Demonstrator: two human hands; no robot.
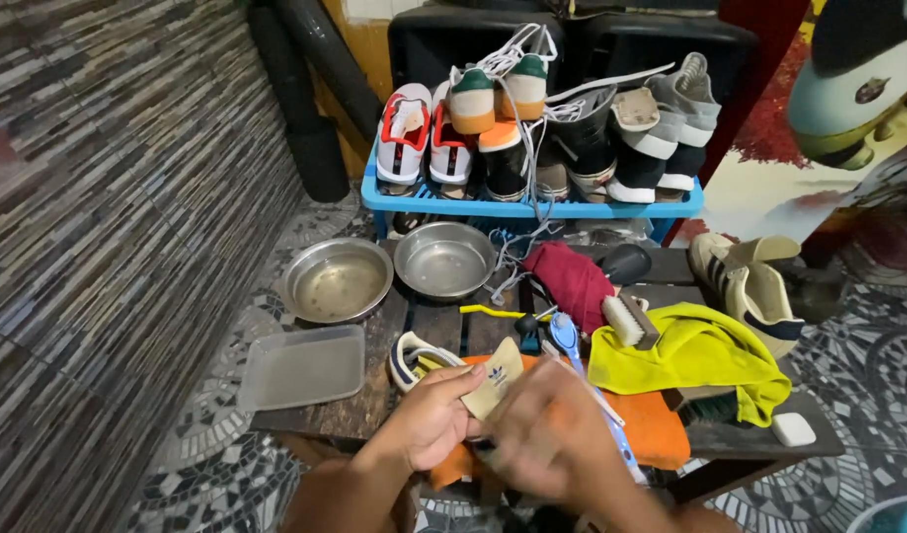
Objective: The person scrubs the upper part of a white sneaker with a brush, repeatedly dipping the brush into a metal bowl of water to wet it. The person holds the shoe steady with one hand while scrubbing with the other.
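My left hand (pixel 429 419) grips the cream tongue of a white sneaker with navy trim (pixel 414 357) that lies on an orange cloth (pixel 656 429) at the near edge of a dark wooden table (pixel 320 415). My right hand (pixel 552 444) is blurred with motion just right of the left one, over the shoe. A blue-handled brush (pixel 567 336) runs from the table towards the right hand; whether the hand holds it cannot be told.
Two metal bowls (pixel 337 279) (pixel 443 260) and a clear plastic tray (pixel 303 367) sit on the left. A yellow cloth (pixel 700 350), scrub brush (pixel 629 321), maroon cloth (pixel 572 281), white soap bar (pixel 793 428) and cream sneaker (pixel 754 291) lie right. A blue rack (pixel 532 207) holds several shoes.
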